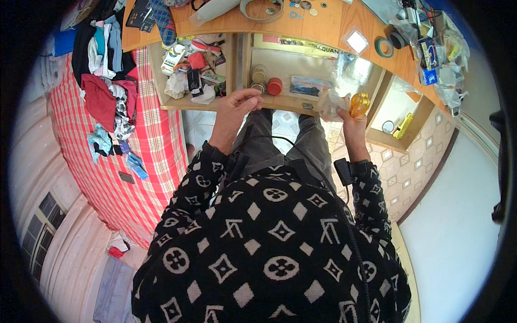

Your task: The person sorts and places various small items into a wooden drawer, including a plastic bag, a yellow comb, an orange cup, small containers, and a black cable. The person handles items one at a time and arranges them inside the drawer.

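My left hand point(239, 105) hovers at the front edge of the middle drawer point(278, 103), fingers bent and thumb slightly apart, with nothing visible in it. Just beyond its fingertips stand a small round jar point(259, 87) and a red-lidded round container point(274, 86). My right hand point(355, 127) grips a translucent amber plastic object point(359, 104) over the drawer's right side. Touching that hand is a crumpled clear plastic bag point(333, 103); whether the fingers hold it too, I cannot tell. Behind it in the drawer lies a flat packet with a landscape picture point(310, 86).
A cluttered left drawer point(164, 99) and a right drawer point(387, 139) with a yellow tool point(403, 125) also stand open. On the wooden desk point(319, 24) are a green tape roll point(383, 48), washers and bags. Clothes point(99, 101) lie on the checked bed point(157, 141) at left.
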`<state>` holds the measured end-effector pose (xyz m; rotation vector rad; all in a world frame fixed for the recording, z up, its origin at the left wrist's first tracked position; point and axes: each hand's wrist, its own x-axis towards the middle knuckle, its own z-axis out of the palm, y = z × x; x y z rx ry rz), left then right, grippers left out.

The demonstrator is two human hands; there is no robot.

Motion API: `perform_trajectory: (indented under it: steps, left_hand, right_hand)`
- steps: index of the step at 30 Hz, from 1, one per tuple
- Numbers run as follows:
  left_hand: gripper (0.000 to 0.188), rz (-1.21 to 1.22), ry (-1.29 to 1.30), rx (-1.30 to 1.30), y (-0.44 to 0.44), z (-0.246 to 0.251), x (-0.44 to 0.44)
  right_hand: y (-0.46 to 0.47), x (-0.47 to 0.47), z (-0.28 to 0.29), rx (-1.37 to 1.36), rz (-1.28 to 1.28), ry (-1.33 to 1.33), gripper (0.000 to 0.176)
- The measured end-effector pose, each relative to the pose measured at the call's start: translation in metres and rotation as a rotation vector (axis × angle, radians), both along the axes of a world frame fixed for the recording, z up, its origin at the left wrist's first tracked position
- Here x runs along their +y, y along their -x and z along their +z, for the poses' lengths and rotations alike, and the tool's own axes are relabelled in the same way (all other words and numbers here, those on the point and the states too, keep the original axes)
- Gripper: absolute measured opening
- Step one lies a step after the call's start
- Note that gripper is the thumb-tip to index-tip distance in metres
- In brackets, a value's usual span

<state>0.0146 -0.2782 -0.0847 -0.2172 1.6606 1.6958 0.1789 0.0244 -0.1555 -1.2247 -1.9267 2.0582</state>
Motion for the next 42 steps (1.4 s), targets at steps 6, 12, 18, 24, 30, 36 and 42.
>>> perform_trajectory:
  steps: [6,12,18,24,30,36,42]
  left_hand:
    - [0.023,0.012,0.039,0.011,-0.003,-0.009,-0.003]
    - [0.025,-0.039,-0.003,-0.039,-0.003,-0.017,0.007]
    - [0.029,-0.138,-0.087,-0.124,-0.003,-0.047,0.038]
    - [0.039,-0.306,0.111,0.377,-0.013,-0.129,0.107]
    - [0.019,-0.469,0.732,0.726,-0.014,-0.191,0.175]
    - [0.016,-0.642,0.86,0.89,-0.021,-0.197,0.192]
    - [0.016,-0.738,0.768,0.85,-0.018,-0.193,0.183]
  right_hand:
    - [0.018,-0.002,-0.015,0.021,0.145,-0.033,0.033]
    - [0.037,-0.008,-0.016,0.022,0.228,-0.055,0.036]
    - [0.019,0.02,-0.018,-0.024,0.248,-0.25,0.033]
    - [-0.005,0.061,-0.027,-0.049,0.211,-0.192,0.029]
    - [-0.032,0.07,-0.036,-0.062,0.146,-0.097,0.027]
    - [-0.047,0.075,-0.003,-0.112,0.232,-0.153,0.026]
    - [-0.048,0.084,0.008,-0.234,0.185,-0.117,0.027]
